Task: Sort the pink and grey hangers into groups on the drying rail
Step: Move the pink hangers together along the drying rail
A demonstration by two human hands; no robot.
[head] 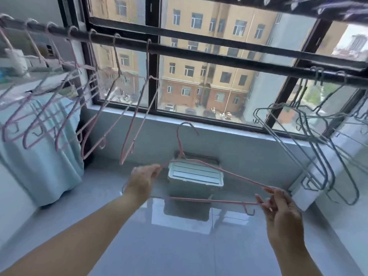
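A dark drying rail runs across the window from upper left to right. Several pink hangers hang along its left part. Several grey hangers hang bunched at its right end. Below the rail, in the middle, I hold one pink hanger level with its hook pointing up. My left hand grips its left shoulder and my right hand pinches its right corner. The hook is off the rail.
A black-framed window is behind the rail, with a grey sill under it. A pale blue cloth hangs at the left. A white lidded box stands on the glossy tiled floor below the held hanger.
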